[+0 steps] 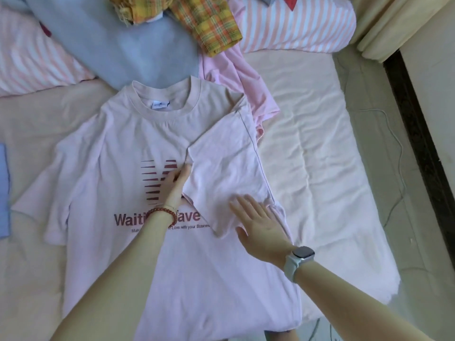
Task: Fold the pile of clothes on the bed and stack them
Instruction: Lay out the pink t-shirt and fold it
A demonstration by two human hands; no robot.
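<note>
A pale pink T-shirt (103, 168) lies face up across the middle of the bed (320, 156), its collar toward the pillows and its hem toward the person. Dark red lettering and a striped emblem show on its chest, partly hidden by the left forearm. The shirt's right side, sleeve and all, is folded inward over the chest, so a flap of plain cloth covers that half of the print. The left hand (173, 185) lies on the shirt at the inner edge of that flap, fingers stretched out along the fold and pressing flat; its grip is apart, clamped on nothing. A red bead bracelet (165, 212) circles that wrist. The right hand (261, 225) is spread flat, palm down, on the lower part of the folded flap, fingers straight and slightly fanned, its grip apart as well. A watch (301, 257) on a light band sits on the right wrist. Beyond the collar lies a grey-blue garment (128, 52), and on top of that a yellow and orange plaid shirt (209, 25) in a loose heap. A brighter pink garment (248, 82) is crumpled just beside the T-shirt's folded shoulder. Two pink-striped pillows (295, 25) stand at the head of the bed, one on each side. A blue piece of cloth (3, 190) shows at the left edge of the bed.
</note>
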